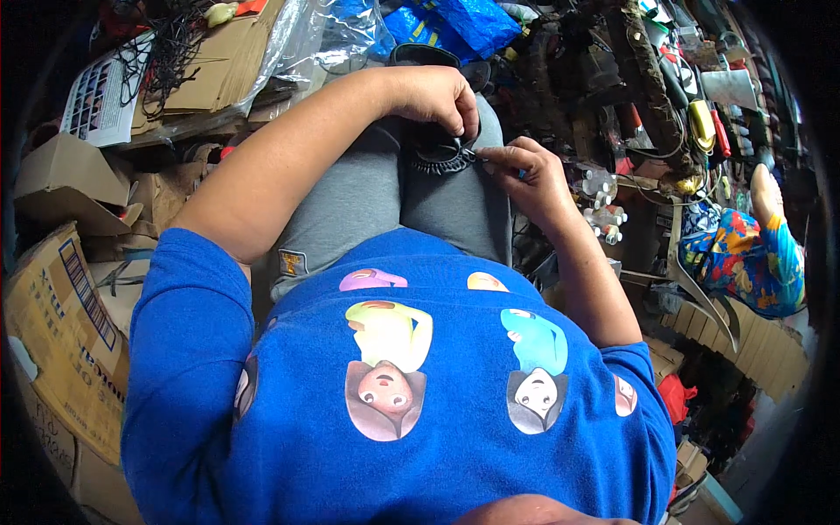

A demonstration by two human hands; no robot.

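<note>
A black, curved thing with a ridged, coil-like rim [440, 164] rests on my thighs; its kind is not clear. Above it my left hand [440, 98] is closed, thumb and fingers pinched together near its inner side. What sits in that pinch is too small to name. From the other side my right hand [530, 173] is closed, fingertips pinching the rim's right end. A speck of blue shows between its fingers. Both forearms reach across my lap, clad in grey trousers [337, 197].
Cardboard boxes [70, 188] and flattened cardboard [219, 70] crowd the left side. Clear plastic wrap [328, 44] and a blue bag [468, 26] lie ahead. At right are small plastic bottles [604, 210], assorted tools and another person in a colourful sleeve [779, 254].
</note>
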